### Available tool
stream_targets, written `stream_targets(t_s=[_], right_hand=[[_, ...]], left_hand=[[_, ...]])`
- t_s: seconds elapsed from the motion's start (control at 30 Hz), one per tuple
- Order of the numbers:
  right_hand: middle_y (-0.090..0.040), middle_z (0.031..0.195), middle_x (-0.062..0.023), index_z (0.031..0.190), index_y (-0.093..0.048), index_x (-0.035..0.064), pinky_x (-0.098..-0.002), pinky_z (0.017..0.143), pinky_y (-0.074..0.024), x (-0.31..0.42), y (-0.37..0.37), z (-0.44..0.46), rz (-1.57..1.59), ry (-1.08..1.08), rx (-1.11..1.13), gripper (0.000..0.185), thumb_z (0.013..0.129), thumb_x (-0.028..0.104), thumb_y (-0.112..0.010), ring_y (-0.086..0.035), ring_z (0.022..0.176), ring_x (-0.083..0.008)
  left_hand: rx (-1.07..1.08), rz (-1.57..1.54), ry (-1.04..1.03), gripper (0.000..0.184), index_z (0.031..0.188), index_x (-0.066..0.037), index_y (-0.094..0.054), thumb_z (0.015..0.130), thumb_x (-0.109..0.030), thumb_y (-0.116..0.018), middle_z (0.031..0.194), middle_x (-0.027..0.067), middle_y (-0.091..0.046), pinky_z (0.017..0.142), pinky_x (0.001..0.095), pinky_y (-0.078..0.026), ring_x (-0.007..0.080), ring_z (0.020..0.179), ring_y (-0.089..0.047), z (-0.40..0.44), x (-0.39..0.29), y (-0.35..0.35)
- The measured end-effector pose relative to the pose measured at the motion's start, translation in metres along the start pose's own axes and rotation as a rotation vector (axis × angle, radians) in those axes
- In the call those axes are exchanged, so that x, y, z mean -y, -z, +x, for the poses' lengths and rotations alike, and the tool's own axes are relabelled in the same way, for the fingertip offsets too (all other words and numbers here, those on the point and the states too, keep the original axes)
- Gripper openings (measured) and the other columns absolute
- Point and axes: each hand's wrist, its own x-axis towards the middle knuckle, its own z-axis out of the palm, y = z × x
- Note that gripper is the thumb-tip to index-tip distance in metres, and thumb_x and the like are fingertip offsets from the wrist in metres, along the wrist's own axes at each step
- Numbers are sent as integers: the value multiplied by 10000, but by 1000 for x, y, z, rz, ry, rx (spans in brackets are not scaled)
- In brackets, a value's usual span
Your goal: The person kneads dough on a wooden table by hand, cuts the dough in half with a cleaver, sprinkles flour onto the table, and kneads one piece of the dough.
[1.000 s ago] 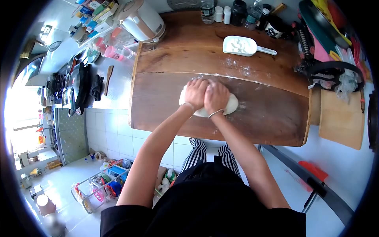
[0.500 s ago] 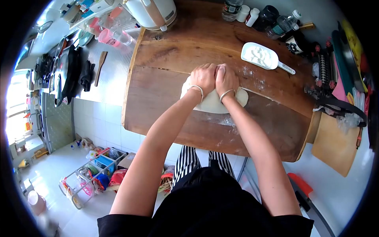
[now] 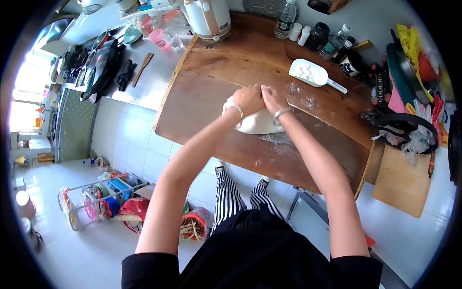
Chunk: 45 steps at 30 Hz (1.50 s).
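From where I stand, both hands meet over the far side of a pale lump of dough (image 3: 257, 124) on the wooden counter (image 3: 195, 107). The left hand (image 3: 249, 98) and the right hand (image 3: 274, 100) come together at the top, fingers bent forward; I can't tell how far they close, or whether they grip the dough or only press it, since the fingertips are hidden.

As for progress, the dough looks already gathered into one mass, smooth and rounded along its near edge. I'd judge the mixing done and the working by hand well under way. It is in one piece, not yet divided or cut, and what lies under the palms I can't see.

Loose flour (image 3: 306, 99) dusts the wood toward two o'clock of the dough, with a smear toward four. Between one and two o'clock, farther off, a white scoop (image 3: 325, 82) rests with flour in it, so the supply isn't used up.
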Motion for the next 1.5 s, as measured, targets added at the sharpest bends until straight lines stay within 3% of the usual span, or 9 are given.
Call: stream_targets(t_s=[0.17, 0.33, 0.6, 0.87, 1.13, 1.27, 1.33, 1.4, 1.5], right_hand=[[-651, 1096, -126, 1239, -572, 96, -460, 979, -362, -33, -36, -103, -28, 505, -451, 410, 936, 322, -413, -597, 1056, -285], [-584, 1210, -178, 1276, -522, 1, -460, 996, -357, -56, -39, -93, -125, 848, -405, 528, 944, 381, -367, -552, 1127, -331], [-630, 1137, -123, 1228, -585, 92, -444, 879, -412, -40, -38, -15, -69, 636, -472, 435, 903, 335, -427, -592, 1031, -305], [-682, 1007, -133, 1090, -650, 95, -462, 841, -466, -28, -34, 33, 16, 426, -506, 348, 948, 269, -384, -626, 933, -344], [-635, 1065, -287, 1005, -677, -8, -518, 893, -464, -23, -17, 61, -61, -110, -125, 634, 977, 465, -255, -598, 1018, -468], [-646, 1007, -296, 939, -693, -20, -491, 878, -476, 5, -2, 10, -110, 20, -40, 619, 955, 476, -323, -621, 999, -444], [-680, 968, -221, 955, -675, 6, -506, 821, -468, 40, 3, -43, -181, -17, -59, 464, 931, 402, -435, -641, 899, -407], [-655, 1090, -117, 1049, -636, 106, -482, 975, -374, 18, -53, -77, -163, 290, -502, 273, 921, 295, -487, -577, 1094, -311], [-573, 1260, -98, 1226, -584, 132, -496, 1063, -280, -2, -92, -105, -251, 486, -649, 369, 918, 317, -500, -503, 1210, -292]], left_hand=[[-606, -55, -208, 298, 1050, -84, -606, 822, -263, -540, 1112, 93, -632, 1053, 460, -299, 259, 1105, -559, -100, -28, -56], [-658, 67, -146, 434, 1219, -101, -591, 831, -283, -527, 1323, 62, -554, 1115, 460, -215, 227, 1286, -459, -108, -2, -114], [-521, -8, -159, 359, 1090, -102, -618, 808, -311, -543, 1181, 68, -612, 1087, 448, -274, 241, 1186, -516, -23, 10, -70], [-613, -58, -209, 207, 872, -110, -672, 842, -289, -573, 841, 40, -656, 853, 398, -423, 258, 854, -610, 39, 24, -57], [-465, 122, -93, 283, 973, -106, -693, 901, -254, -463, 1037, 108, -678, 900, 420, -434, 293, 986, -628, 57, 17, -44], [52, 76, -120, 298, 1059, -78, -657, 895, -246, -472, 1162, 139, -650, 927, 442, -436, 324, 1069, -601, 5, 14, 0], [-25, -72, -115, 286, 1020, -79, -648, 906, -256, -454, 1163, 139, -649, 987, 443, -404, 304, 1098, -595, -40, 14, 27], [-251, -79, -43, 315, 1077, -85, -631, 912, -264, -431, 1181, 131, -630, 1064, 457, -334, 301, 1171, -550, -71, 32, 7], [-644, -101, -111, 374, 1183, -87, -599, 905, -269, -427, 1219, 107, -597, 1105, 476, -263, 301, 1227, -495, -99, 59, -59]])
